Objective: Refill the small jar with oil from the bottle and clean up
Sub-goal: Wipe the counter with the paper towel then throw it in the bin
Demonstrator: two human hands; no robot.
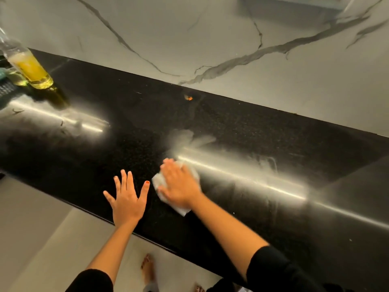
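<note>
Right hand point(180, 187) flat — pressing white paper towel point(158, 182) on black counter point(273, 207), left hand point(126, 199) spread, bottle point(29, 66) far left

Both arms reach forward from black sleeves, forearms bare. The left hand point(126, 199) lies palm down and flat, fingers spread wide and pointing toward twelve o'clock, thumb angled out toward one o'clock with an orange-painted nail. The right hand point(179, 186) sits just beside it at three o'clock, palm down, fingers together and pointing toward eleven o'clock, pressed flat and blurred. Bare feet show below between the arms.
</note>
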